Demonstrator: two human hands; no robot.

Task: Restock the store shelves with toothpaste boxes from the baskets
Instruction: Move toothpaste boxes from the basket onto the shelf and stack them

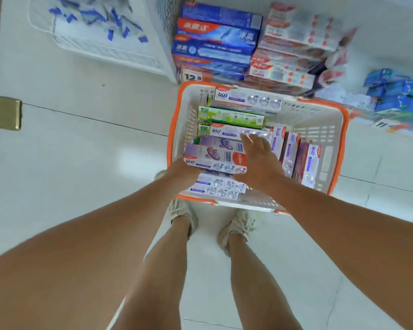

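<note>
A white basket with an orange rim (341, 129) stands on the pale tiled floor (81, 151), just beyond the person's two shoes (239, 225). Toothpaste boxes fill its left half in a stack lying crosswise, purple-and-white ones near and a green box (229, 116) farther back; more purple boxes (308, 160) stand on edge toward the right, with bare basket floor showing at the far right corner.

The left hand (184, 172) holds the left end of a purple box (212, 156) raised a little above the stack; its fingers are hidden under the box, so the exact grip cannot be told. The right hand (260, 160) lies flat over the right end of that box, fingers straight and together, pointing away.

Past the far rim, the low shelf (367, 25) carries blue boxes (215, 44) on the left and red-and-white boxes (291, 53) on the right, blurred. A white wire rack (100, 51) sits at far left. Open floor lies to the left of the basket and behind the feet; the shelf edge nearly meets the basket's far rim.
</note>
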